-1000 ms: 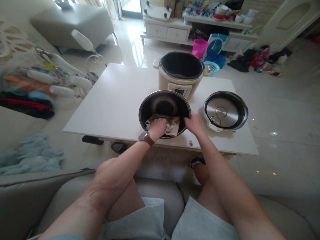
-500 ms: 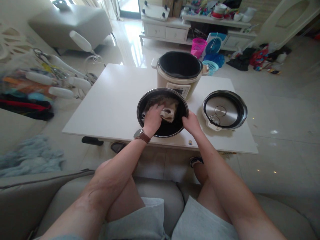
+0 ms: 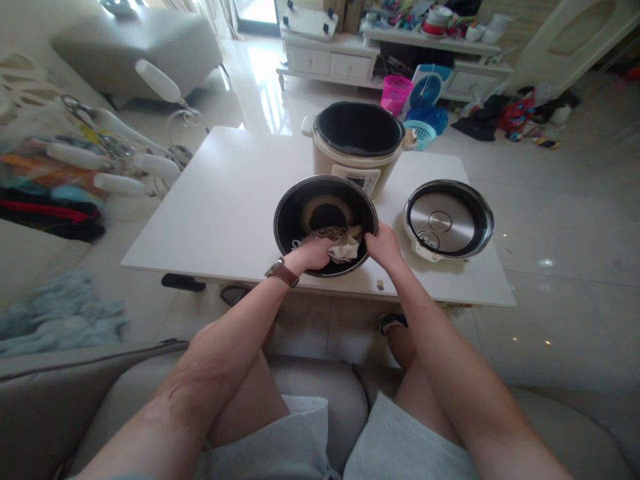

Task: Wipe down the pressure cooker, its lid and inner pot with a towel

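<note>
A dark inner pot is tilted toward me over the near edge of the white table. My right hand is closed on the pot's right rim. Inside the pot, my left hand presses a crumpled, pale cloth with a brown pattern against the near wall; its fingers are closed on the cloth and partly hidden by it. Just behind stands the pressure cooker body, uncovered, with a dark inside and a control panel facing me. The cooker's lid lies upside down at the right.
The white table has a small sticker near its front edge. On the floor beyond it are a pink basket and a light blue basket. A grey sofa is beneath me. A white rack stands left.
My left hand has moved the cloth from the pot's far side down to its near wall, uncovering the round bottom. My right hand stays on the rim.
</note>
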Available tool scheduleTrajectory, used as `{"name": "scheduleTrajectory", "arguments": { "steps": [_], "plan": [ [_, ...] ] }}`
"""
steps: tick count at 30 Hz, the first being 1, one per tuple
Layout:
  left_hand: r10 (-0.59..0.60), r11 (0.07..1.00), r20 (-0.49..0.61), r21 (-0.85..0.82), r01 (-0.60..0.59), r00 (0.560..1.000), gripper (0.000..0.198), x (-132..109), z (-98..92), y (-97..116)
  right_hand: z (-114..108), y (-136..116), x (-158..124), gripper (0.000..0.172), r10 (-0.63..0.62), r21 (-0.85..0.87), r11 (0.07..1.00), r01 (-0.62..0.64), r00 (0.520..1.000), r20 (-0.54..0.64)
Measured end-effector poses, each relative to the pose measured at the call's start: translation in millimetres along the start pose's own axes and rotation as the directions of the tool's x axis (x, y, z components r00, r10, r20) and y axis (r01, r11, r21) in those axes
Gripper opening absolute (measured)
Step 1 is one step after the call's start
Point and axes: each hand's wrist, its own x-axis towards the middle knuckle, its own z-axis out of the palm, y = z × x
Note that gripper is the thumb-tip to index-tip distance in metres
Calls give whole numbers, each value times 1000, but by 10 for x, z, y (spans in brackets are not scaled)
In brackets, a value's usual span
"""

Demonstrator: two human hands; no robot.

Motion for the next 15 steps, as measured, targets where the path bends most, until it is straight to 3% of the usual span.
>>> {"name": "scheduleTrajectory", "arguments": {
  "steps": [5,8,10,11,13,15],
  "plan": [
    [84,931,-64,-350,-101,994,35,32,67,3,-4,-63,-20,48,-58,-36,998,58,998,-4],
    [38,726,-157,-674,-135,987,26,127,210,60,-11,-99,-31,56,-77,-25,997,78,997,7],
    [-34,602,-208,-785,-146,978,27,181,284,106,-14,-102,-33,59,-85,-11,996,85,996,13],
    [-40,589,-232,-792,-165,972,29,196,305,124,-15,-96,-32,59,-85,-5,996,85,996,14],
    [24,666,-254,-717,-205,967,32,191,309,142,-18,-72,-26,56,-76,6,997,76,997,15],
    [94,808,-203,-556,-194,975,34,143,270,140,-24,-42,-18,51,-61,16,998,61,998,16]
  ]
}}
